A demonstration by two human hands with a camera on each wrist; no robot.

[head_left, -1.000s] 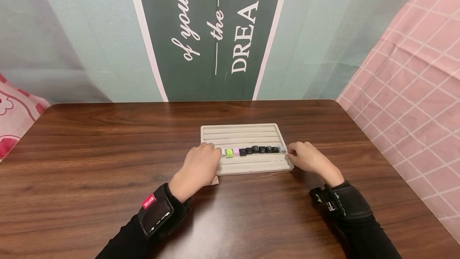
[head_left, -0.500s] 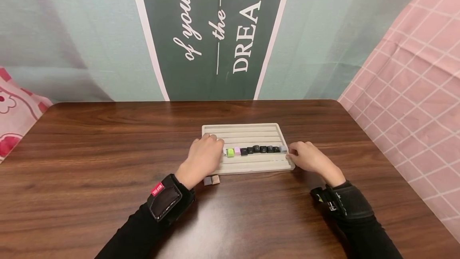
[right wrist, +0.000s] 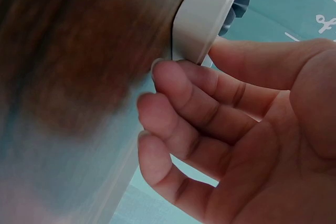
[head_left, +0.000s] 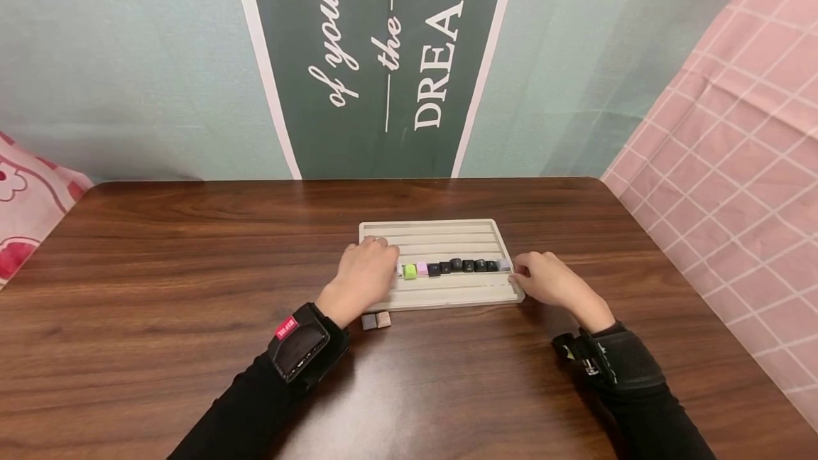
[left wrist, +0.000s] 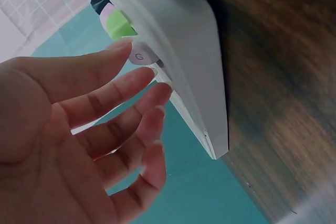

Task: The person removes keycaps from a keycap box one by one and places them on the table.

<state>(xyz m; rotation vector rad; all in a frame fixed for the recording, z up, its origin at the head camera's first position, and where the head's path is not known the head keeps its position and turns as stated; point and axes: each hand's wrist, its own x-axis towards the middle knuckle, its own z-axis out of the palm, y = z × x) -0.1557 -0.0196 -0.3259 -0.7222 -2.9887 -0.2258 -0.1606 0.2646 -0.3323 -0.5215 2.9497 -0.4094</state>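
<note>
Since the frame one second before, the left hand (head_left: pixel 364 272) had shifted a little farther up and away from the wearer, uncovering a dark grey keycap (head_left: pixel 369 321) and a tan keycap (head_left: pixel 383 319); the right hand (head_left: pixel 546 279) had stayed put. The left thumb and forefinger were drawn narrow at a white keycap (left wrist: pixel 143 55), pinching it at the end of the row. Its letter, G, could be read only from the left wrist; overhead, the hand mostly hid it. The right fingers gripped the edge of the cream ridged tray (head_left: pixel 447 297), the thumb against its rim.

Between both sets of fingers, the tray held one row: just right of the left fingers a green keycap (head_left: pixel 410 272), then a pink keycap (head_left: pixel 422 269), six black keycaps (head_left: pixel 456 265), and a grey keycap (head_left: pixel 503 265) just beside the right fingers. Marks on the black ones were too small to read. The two loose keycaps sat side by side on the brown surface (head_left: pixel 192 268), nearer the wearer than the left fingers. Behind the left hand, a red tag (head_left: pixel 286 327) bore illegible lettering. Well beyond the fingers, a dark green panel (head_left: pixel 358 148) read "of your", "the" and "DREAM", turned sideways.
</note>
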